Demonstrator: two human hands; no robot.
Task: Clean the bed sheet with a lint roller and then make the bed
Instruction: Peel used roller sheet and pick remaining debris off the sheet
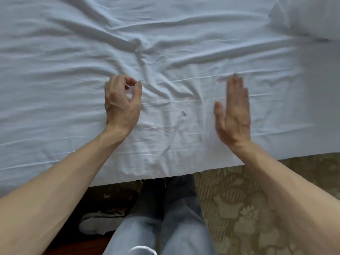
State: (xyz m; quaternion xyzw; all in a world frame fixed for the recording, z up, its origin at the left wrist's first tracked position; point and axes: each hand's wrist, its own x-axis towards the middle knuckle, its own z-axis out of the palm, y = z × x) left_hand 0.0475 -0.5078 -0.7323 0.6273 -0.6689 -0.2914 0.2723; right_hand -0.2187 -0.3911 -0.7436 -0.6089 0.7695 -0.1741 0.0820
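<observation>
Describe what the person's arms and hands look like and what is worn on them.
The left forearm and right forearm are bare to the frame's edge; no sleeves show. The left hand and the right hand wear no gloves; no watch, bracelet or ring shows, though the right hand is blurred.

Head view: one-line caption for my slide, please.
Over the wrinkled sheet, the left hand curls thumb to forefinger; the flat right hand shows blurred beside a small speck.
</observation>
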